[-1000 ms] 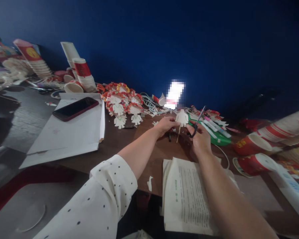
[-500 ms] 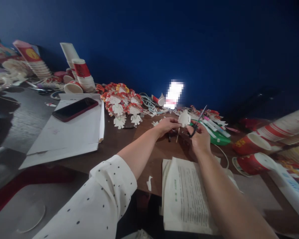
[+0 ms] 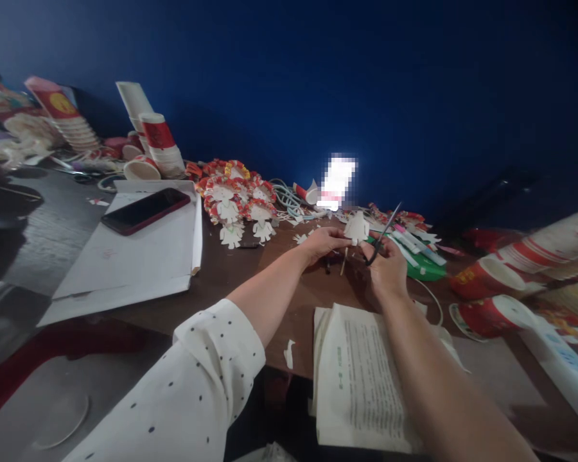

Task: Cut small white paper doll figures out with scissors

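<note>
My left hand (image 3: 325, 245) pinches a small white paper cutout (image 3: 356, 229) shaped like a doll's body, holding it above the brown table. In my right hand (image 3: 386, 264) is a pair of scissors (image 3: 381, 242), its dark handle in the fingers and its blades pointing up and away. The right fingertips also come up to the lower right edge of the cutout. Left of my hands lies a cluster of paper dolls (image 3: 228, 212) with red patterned rims and white bodies. A thin stick (image 3: 343, 263) shows just below the cutout.
A dark phone (image 3: 147, 210) rests on a flat white box (image 3: 125, 256) at left. Stacked paper cups (image 3: 161, 144) stand behind it; more red cups (image 3: 486, 277) lie at right. An open book (image 3: 361, 378) is near me. Markers (image 3: 417, 244) lie on something green. A lit screen (image 3: 338, 183) stands at the back.
Almost nothing differs. Both hands keep their places, with the cutout and the scissors still held.
</note>
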### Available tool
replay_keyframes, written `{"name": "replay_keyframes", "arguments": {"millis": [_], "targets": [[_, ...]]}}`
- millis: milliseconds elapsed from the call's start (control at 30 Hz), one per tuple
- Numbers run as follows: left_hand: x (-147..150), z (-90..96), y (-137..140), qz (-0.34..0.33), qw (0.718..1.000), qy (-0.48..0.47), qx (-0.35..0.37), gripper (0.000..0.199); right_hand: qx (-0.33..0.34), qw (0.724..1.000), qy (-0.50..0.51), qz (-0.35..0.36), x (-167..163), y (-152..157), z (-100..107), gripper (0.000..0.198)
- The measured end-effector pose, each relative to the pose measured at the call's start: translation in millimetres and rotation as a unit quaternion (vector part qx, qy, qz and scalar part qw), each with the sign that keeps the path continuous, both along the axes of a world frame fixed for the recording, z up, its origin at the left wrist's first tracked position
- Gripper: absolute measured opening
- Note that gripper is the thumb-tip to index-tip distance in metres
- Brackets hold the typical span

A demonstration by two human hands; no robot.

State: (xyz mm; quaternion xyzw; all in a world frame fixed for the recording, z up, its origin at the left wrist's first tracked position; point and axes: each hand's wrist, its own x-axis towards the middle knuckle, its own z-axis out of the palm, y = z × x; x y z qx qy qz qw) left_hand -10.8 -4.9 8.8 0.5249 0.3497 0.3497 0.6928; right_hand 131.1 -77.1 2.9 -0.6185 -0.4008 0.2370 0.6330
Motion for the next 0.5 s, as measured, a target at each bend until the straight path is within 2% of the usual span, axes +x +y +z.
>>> {"name": "replay_keyframes", "arguments": {"millis": [333, 500], "targets": [[1.6, -3.6, 1.7, 0.016, 1.0, -0.019, -0.005, 0.026, -0.009, 1.0, 0.003, 0.02, 1.1, 0.9, -4.0, 0.061], [2.9, -4.6, 3.2, 0.043, 0.998, -0.038, -0.019, 0.02, -0.011, 1.0, -0.007, 0.012, 1.8, 0.5, -4.2, 0.06]]}}
